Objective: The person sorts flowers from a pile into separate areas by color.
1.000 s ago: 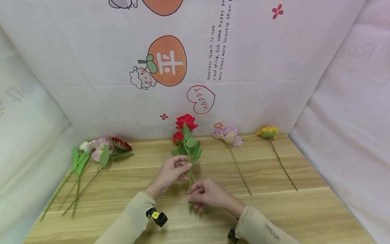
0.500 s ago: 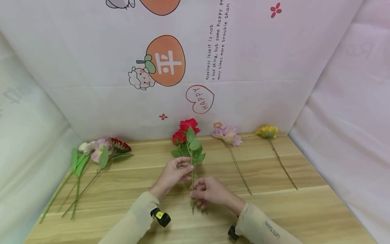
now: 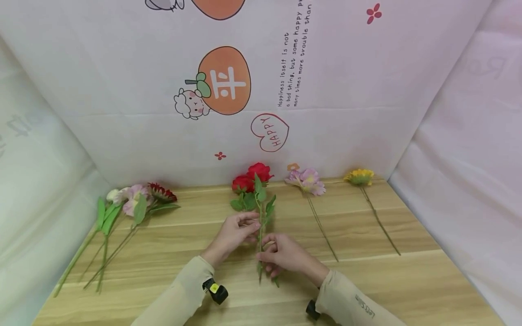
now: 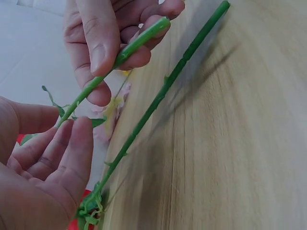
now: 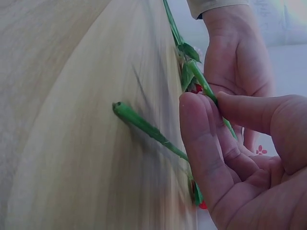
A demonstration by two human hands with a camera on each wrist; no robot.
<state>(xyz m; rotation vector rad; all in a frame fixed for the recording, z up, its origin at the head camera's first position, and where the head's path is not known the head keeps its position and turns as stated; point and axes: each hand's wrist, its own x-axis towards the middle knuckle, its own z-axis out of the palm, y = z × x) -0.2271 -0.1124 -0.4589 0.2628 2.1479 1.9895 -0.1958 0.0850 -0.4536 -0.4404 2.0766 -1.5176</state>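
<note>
Left hand [image 3: 232, 233], near the centre of the head view, lightly pinches the stem of a red rose [image 3: 261, 194] below its leaves. Right hand [image 3: 285, 256], lower and further right, pinches the same stem nearer its end. The bloom points toward the top of the frame. A second red rose [image 3: 243, 183] lies just beside; its stem passes beneath the right hand and is the main obstruction. A pink flower [image 3: 307, 181] and a yellow flower [image 3: 359, 176] lie right of centre; a flower cluster [image 3: 136, 199] lies at left.

Left wrist view: the left thumb and fingertips meet on the stem at lower left. Both stems carry small nubs. Expect low weight, a firm but bendable stem and adequate grip; petals and leaves are probably soft. Hold the bare stem; leaves could snag.

Right wrist view: the right thumb and forefinger pinch the stem, right of centre. The second stem's end lies left, apart from the fingers.
</note>
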